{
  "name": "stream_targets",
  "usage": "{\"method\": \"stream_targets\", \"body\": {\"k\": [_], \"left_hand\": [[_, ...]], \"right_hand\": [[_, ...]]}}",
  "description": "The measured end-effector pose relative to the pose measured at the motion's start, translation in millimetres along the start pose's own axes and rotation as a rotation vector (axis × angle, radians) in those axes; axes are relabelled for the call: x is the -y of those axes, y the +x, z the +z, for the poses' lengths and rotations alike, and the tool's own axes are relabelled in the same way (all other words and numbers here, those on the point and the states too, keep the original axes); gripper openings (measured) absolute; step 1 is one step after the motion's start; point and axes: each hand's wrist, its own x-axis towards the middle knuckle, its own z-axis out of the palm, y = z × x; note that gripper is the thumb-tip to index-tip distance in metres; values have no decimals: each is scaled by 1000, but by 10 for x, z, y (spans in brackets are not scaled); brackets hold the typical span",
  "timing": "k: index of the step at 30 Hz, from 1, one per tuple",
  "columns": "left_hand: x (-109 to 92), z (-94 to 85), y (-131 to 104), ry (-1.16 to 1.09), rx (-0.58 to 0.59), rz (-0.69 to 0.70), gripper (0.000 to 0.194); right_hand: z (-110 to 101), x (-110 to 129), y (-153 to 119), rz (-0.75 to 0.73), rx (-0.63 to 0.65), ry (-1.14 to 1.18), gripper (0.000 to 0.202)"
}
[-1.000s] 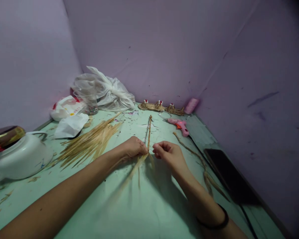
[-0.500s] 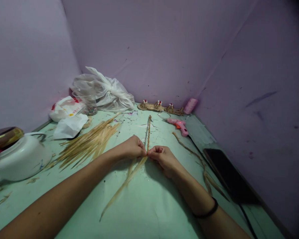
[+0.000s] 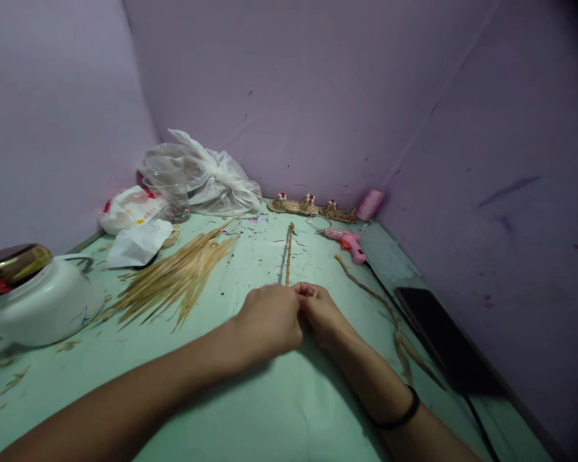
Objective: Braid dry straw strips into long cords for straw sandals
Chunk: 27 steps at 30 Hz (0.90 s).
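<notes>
A thin braid of dried plant fibre (image 3: 289, 256) runs straight away from me along the table, its knotted tip at the far end. My right hand (image 3: 320, 313) is closed in a pinch at the braid's near end. My left hand (image 3: 272, 321) is a fist right beside it, knuckles up, covering the near end of the braid. The loose strands that come off the braid are hidden under this fist, apparently gathered in it. A fan of flat dried fibre strips (image 3: 183, 273) lies to the left of my hands.
A pink glue gun (image 3: 347, 242), a twisted fibre cord (image 3: 370, 292) and a dark phone (image 3: 443, 337) lie to the right. At the left stands a white pot (image 3: 43, 308). Plastic bags (image 3: 216, 179), beaded woven pieces (image 3: 296, 205) and a pink roll (image 3: 370, 204) line the back wall.
My left hand has moved towards me and rolled over into a fist against my right hand. The loose strands that trailed to the left no longer show. My right hand has stayed at the braid.
</notes>
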Motion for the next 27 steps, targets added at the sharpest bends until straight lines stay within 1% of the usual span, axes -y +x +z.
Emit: {"method": "stream_targets", "body": {"k": [1, 2, 3, 4, 5, 6, 8, 9, 10, 12, 15, 19, 24, 27], "left_hand": [[25, -79, 52, 40, -38, -5, 11], [59, -156, 110, 3, -44, -42, 14], [101, -221, 172, -109, -38, -114, 17], [149, -267, 232, -259, 5, -210, 19], [202, -290, 289, -410, 100, -287, 19], [258, -294, 340, -560, 228, -345, 19], [366, -261, 424, -805, 483, -409, 18], [413, -237, 456, -891, 567, -423, 18], [454, -215, 483, -956, 610, -438, 18], [508, -185, 518, -1028, 612, -478, 18], [523, -172, 535, -1050, 594, -496, 18], [477, -154, 509, -976, 546, -439, 15], [423, -128, 447, -852, 471, -333, 12], [411, -113, 424, -778, 406, -272, 14]], "right_hand": [[-8, 7, 2, 9, 25, 3, 5], [-17, 16, 2, 22, 54, 3, 7], [-25, 26, 1, 33, 84, 4, 9], [-32, 36, -1, 40, 112, 10, 11], [-39, 43, -3, 40, 137, 22, 13], [-44, 49, -4, 37, 156, 38, 14], [-55, 52, -2, 25, 181, 58, 14], [-61, 52, 1, 26, 188, 56, 13], [-68, 51, 5, 32, 192, 48, 13], [-87, 52, 15, 44, 201, 32, 13], [-115, 55, 28, 50, 226, 30, 13], [-131, 61, 31, 51, 247, 33, 15], [-113, 115, -12, 48, 235, 25, 15], [-100, 151, -42, 47, 203, 22, 14]]}}
